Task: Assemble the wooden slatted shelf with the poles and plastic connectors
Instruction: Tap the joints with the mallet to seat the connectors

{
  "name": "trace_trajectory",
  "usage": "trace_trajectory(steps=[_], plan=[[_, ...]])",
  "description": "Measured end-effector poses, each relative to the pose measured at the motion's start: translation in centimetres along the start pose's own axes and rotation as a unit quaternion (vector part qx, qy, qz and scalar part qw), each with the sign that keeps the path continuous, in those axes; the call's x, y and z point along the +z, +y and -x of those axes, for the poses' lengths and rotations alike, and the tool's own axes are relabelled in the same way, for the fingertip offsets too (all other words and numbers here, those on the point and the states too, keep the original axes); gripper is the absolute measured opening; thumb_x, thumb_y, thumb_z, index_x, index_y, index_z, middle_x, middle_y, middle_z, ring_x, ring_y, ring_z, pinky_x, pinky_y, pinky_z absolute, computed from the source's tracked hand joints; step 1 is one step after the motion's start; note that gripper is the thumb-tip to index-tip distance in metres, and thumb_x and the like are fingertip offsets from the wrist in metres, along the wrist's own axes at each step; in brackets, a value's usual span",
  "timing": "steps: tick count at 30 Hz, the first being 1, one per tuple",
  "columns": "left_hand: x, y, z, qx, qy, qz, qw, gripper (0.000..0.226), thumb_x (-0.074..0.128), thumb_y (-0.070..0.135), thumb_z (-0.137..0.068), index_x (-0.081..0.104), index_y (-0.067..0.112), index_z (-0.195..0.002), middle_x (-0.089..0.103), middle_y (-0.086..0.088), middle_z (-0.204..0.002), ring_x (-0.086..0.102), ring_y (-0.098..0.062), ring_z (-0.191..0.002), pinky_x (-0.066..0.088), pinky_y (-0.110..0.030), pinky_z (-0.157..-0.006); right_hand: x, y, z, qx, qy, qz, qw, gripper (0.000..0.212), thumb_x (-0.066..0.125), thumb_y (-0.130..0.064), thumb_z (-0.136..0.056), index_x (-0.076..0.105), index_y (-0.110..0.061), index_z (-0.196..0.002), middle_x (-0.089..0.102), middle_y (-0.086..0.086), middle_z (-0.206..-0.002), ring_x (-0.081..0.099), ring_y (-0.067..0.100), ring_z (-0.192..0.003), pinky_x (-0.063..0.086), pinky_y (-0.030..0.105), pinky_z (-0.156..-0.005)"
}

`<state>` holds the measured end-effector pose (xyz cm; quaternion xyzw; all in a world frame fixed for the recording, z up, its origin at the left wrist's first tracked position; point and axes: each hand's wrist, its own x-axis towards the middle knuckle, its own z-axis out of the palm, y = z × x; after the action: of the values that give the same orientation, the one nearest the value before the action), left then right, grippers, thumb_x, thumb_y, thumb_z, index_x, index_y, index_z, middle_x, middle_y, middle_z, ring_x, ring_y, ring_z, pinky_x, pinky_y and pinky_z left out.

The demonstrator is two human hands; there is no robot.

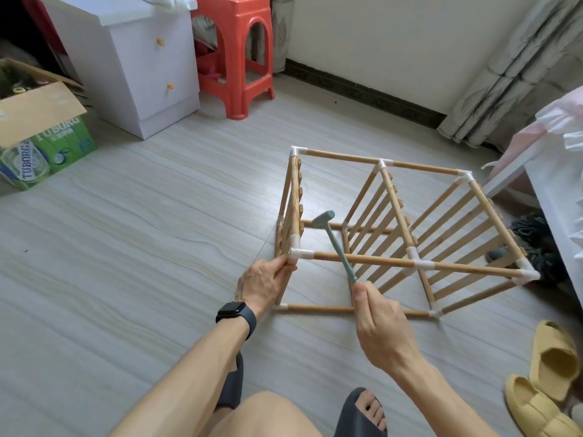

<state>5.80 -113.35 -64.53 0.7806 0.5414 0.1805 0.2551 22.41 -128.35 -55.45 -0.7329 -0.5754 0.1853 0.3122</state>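
Observation:
The wooden slatted shelf (378, 261) lies on its side on the floor, its poles joined by white plastic connectors. Three slatted panels stand upright inside the frame. My left hand (263, 283) grips the near left pole just below the white corner connector (299, 254). My right hand (377, 326) holds the handle of a small teal hammer (334, 244). The hammer's head (323, 219) is raised above the frame, to the right of that corner connector and not touching it.
A white drawer cabinet (132, 64) and a red plastic stool (235, 55) stand at the back left. A green cardboard box (41, 140) sits far left. Yellow slippers (549, 383) lie at right, a white bed edge (555, 197) beyond. My feet in dark slippers are below.

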Motion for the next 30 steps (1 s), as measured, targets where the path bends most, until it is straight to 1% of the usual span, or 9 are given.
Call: trace_trajectory(steps=[8,13,17,19,22,23,26,29,30], plan=[[0.1,-0.1,0.0,-0.007,-0.005,-0.003,1.0,0.071,0.019,0.07,-0.084,0.061,0.037,-0.131,0.054,-0.003,-0.082,0.049,-0.019,-0.074,0.038,-0.028,-0.064,1.0,0.9,-0.5,-0.008,-0.033,0.024,0.999,0.043,0.027,-0.05,-0.101,0.047,-0.02,-0.078,0.044,-0.002,-0.05,0.038,0.012,-0.042,0.031,0.027,-0.042],[0.3,-0.3,-0.1,-0.006,-0.012,-0.002,1.0,0.06,0.027,0.068,-0.091,0.061,0.037,-0.13,0.055,-0.003,-0.084,0.051,-0.02,-0.076,0.041,-0.028,-0.064,1.4,0.7,-1.4,0.017,-0.062,0.105,0.992,0.039,0.024,-0.047,-0.104,0.042,-0.024,-0.077,0.052,-0.001,-0.057,0.047,0.014,-0.049,0.041,0.033,-0.05],[0.5,-0.3,-0.1,-0.002,-0.004,0.0,1.0,0.08,0.013,0.077,-0.08,0.061,0.036,-0.129,0.056,-0.004,-0.082,0.054,-0.022,-0.075,0.043,-0.028,-0.063,1.2,0.2,-2.2,0.021,-0.077,0.145,0.986,0.04,0.024,-0.047,-0.104,0.041,-0.025,-0.076,0.054,0.0,-0.059,0.05,0.016,-0.051,0.041,0.033,-0.052],[0.5,-0.4,-0.1,-0.001,0.004,0.003,1.0,0.084,0.01,0.079,-0.078,0.062,0.036,-0.128,0.056,-0.004,-0.081,0.055,-0.023,-0.075,0.042,-0.028,-0.062,0.8,-0.5,-2.5,-0.021,-0.04,0.076,0.996,0.044,0.024,-0.05,-0.103,0.043,-0.023,-0.075,0.047,-0.002,-0.053,0.041,0.013,-0.043,0.035,0.03,-0.043],[0.5,-0.5,-0.2,-0.006,-0.001,0.002,1.0,0.077,0.014,0.077,-0.081,0.061,0.038,-0.128,0.054,-0.003,-0.081,0.054,-0.023,-0.075,0.04,-0.028,-0.063,0.9,-1.1,-2.2,-0.078,0.075,-0.029,0.994,0.043,0.025,-0.044,-0.105,0.045,-0.019,-0.076,0.041,0.001,-0.05,0.038,0.018,-0.039,0.029,0.027,-0.035],[0.5,-0.5,-0.2,-0.007,-0.004,0.0,1.0,0.074,0.016,0.075,-0.083,0.061,0.038,-0.129,0.053,-0.002,-0.081,0.052,-0.022,-0.075,0.04,-0.028,-0.063,1.1,-1.0,-2.1,-0.079,0.076,-0.014,0.994,0.042,0.024,-0.044,-0.105,0.044,-0.019,-0.077,0.041,0.0,-0.05,0.039,0.017,-0.039,0.029,0.026,-0.035],[0.5,-0.5,-0.2,-0.006,-0.008,0.002,1.0,0.056,0.03,0.067,-0.093,0.062,0.037,-0.127,0.051,0.0,-0.081,0.049,-0.02,-0.074,0.038,-0.027,-0.064,1.9,-0.4,-1.4,-0.025,-0.033,0.149,0.988,0.043,0.013,-0.051,-0.102,0.041,-0.025,-0.08,0.046,-0.005,-0.054,0.042,0.01,-0.043,0.032,0.023,-0.045],[0.5,-0.6,-0.3,-0.004,-0.007,0.01,1.0,0.047,0.037,0.062,-0.097,0.063,0.035,-0.126,0.051,0.0,-0.08,0.048,-0.02,-0.074,0.036,-0.027,-0.064,1.8,-0.8,-1.8,-0.046,0.055,0.045,0.996,0.041,0.02,-0.043,-0.106,0.04,-0.024,-0.076,0.039,-0.008,-0.05,0.04,0.011,-0.041,0.027,0.016,-0.04],[0.4,-0.6,-0.4,-0.004,-0.005,0.01,1.0,0.045,0.039,0.061,-0.098,0.064,0.035,-0.126,0.05,0.0,-0.08,0.047,-0.02,-0.074,0.036,-0.028,-0.064,1.8,-0.9,-2.0,-0.049,0.054,0.038,0.997,0.039,0.022,-0.04,-0.106,0.041,-0.023,-0.076,0.039,-0.008,-0.05,0.042,0.011,-0.041,0.028,0.016,-0.04]])
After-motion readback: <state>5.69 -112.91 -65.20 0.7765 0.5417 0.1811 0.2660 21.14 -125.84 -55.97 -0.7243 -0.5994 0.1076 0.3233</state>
